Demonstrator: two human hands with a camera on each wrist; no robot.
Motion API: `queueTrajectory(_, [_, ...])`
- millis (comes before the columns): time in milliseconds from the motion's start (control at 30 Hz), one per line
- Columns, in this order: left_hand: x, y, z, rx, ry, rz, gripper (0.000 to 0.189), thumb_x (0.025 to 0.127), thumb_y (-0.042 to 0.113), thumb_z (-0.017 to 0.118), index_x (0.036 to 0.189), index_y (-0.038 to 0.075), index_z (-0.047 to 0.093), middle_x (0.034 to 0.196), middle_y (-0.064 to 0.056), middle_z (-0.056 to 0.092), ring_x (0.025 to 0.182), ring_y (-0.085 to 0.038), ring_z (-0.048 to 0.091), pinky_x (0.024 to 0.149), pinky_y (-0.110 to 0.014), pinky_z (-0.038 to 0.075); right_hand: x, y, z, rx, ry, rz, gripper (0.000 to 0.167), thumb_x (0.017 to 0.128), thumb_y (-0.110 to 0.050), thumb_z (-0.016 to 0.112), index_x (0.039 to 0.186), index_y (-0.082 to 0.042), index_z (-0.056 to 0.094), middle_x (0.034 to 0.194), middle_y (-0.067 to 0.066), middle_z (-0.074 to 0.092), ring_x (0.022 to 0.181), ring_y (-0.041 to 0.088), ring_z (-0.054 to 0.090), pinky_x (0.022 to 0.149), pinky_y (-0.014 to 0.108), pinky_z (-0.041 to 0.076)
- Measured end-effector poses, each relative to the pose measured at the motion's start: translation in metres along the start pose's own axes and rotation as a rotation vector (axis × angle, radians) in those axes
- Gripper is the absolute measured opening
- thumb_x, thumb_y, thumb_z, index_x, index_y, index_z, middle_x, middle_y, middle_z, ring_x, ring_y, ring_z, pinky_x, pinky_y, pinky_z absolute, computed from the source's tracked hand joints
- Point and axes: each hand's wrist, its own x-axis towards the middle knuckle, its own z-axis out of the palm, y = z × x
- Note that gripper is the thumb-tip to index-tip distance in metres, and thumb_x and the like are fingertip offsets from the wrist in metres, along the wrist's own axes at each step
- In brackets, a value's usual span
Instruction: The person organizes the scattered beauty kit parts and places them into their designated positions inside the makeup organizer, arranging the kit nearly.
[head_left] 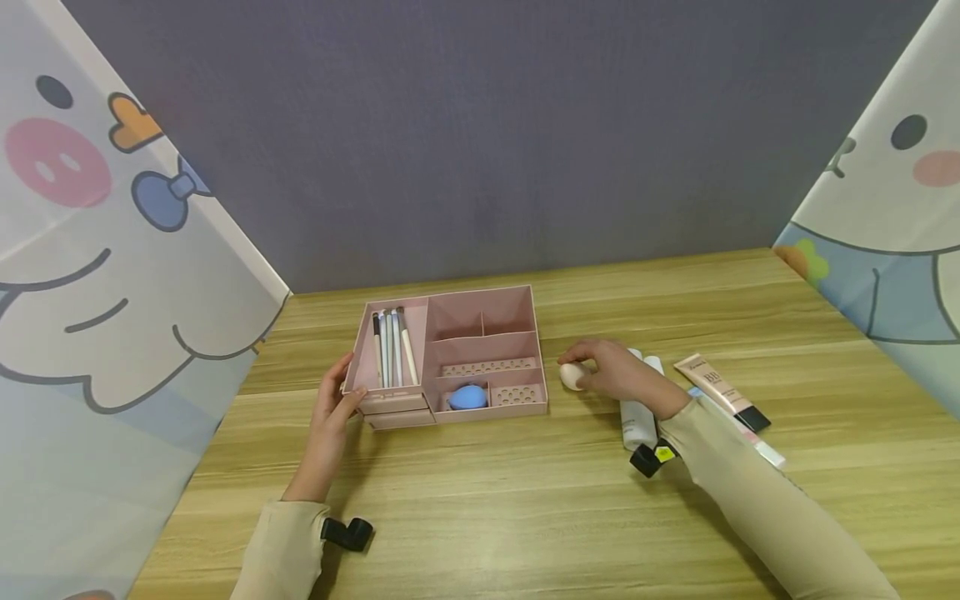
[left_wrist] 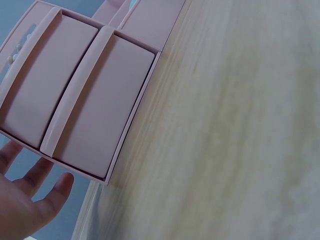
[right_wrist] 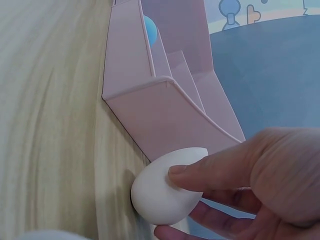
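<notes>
My right hand [head_left: 611, 371] pinches a white egg-shaped makeup sponge [right_wrist: 167, 187] between thumb and fingers, low over the table beside the right end of a pink desktop organizer [head_left: 483, 346]. At the organizer's front left corner is my left hand [head_left: 333, 417], its thumb over the top edge and fingers along the left side; other fingers [left_wrist: 37, 175] show beside the drawers in the left wrist view. Several makeup brushes [head_left: 393, 350] lie in the organizer's left top tray. A blue makeup sponge [head_left: 468, 397] sits in a front compartment.
Right of the organizer lie white bottles [head_left: 639, 425], partly hidden by my right forearm, a beige BB cream tube [head_left: 720, 387] with a black cap, and a slim pale tube [head_left: 768, 452]. A grey-blue panel [head_left: 487, 150] stands behind the wooden table [head_left: 480, 508].
</notes>
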Motion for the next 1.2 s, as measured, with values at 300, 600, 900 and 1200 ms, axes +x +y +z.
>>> queueTrajectory(300, [0.001,-0.001,-0.001,0.005,0.001,-0.005,0.052,0.102,0.006,0.044,0.152,0.003,0.030,0.139,-0.006,0.038,0.115,-0.012,0.044,0.088,-0.021,0.042,-0.004,0.003,0.001,0.016,0.043,-0.014,0.033,0.082,0.004,0.072,0.115,0.006,0.069,0.117,0.020,0.065,0.109,0.039,0.059,0.089,0.052,0.049])
queueTrajectory(600, [0.000,0.000,-0.001,0.006,0.004,-0.009,0.052,0.102,0.007,0.044,0.152,0.004,0.030,0.141,-0.010,0.038,0.116,-0.012,0.044,0.088,-0.021,0.042,-0.010,-0.002,-0.001,0.030,0.094,-0.040,0.034,0.083,0.001,0.072,0.116,0.007,0.068,0.109,0.017,0.066,0.099,0.033,0.061,0.082,0.050,0.051])
queueTrajectory(900, [0.000,0.000,-0.001,0.015,-0.007,-0.023,0.053,0.103,0.007,0.043,0.153,0.004,0.028,0.138,-0.006,0.037,0.115,-0.012,0.043,0.089,-0.021,0.041,-0.013,-0.003,-0.002,0.032,0.138,-0.071,0.032,0.084,0.001,0.072,0.116,0.007,0.068,0.103,0.011,0.066,0.094,0.029,0.062,0.078,0.048,0.052])
queueTrajectory(1200, [0.000,0.000,-0.001,0.005,-0.008,-0.003,0.052,0.102,0.007,0.044,0.152,0.003,0.030,0.136,-0.008,0.039,0.113,-0.012,0.044,0.087,-0.021,0.042,-0.014,-0.007,-0.001,0.037,0.161,-0.110,0.032,0.085,0.000,0.067,0.116,0.007,0.068,0.101,0.010,0.066,0.088,0.022,0.061,0.064,0.027,0.050])
